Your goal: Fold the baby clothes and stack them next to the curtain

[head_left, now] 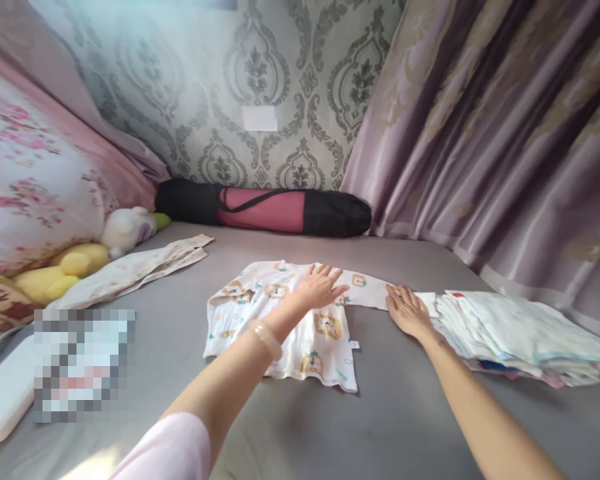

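Note:
A small white shirt (329, 327) with orange animal prints lies spread on the grey sheet (400, 413). Its left sleeve is folded in over the body, while the right sleeve (363, 283) stretches out to the right. My left hand (323, 287) rests flat on the upper part of the shirt near the right shoulder, fingers spread. At the cuff end of the outstretched sleeve, my right hand (409, 311) lies flat with its fingers extended. Neither hand grips the fabric.
Folded clothes (520, 333) are stacked at the right. Light trousers (130, 270), plush toys (127, 230) and a floral pillow (35, 167) lie at the left, with a blurred item (87, 367) nearer. A black and red bag (265, 209) lies along the wall.

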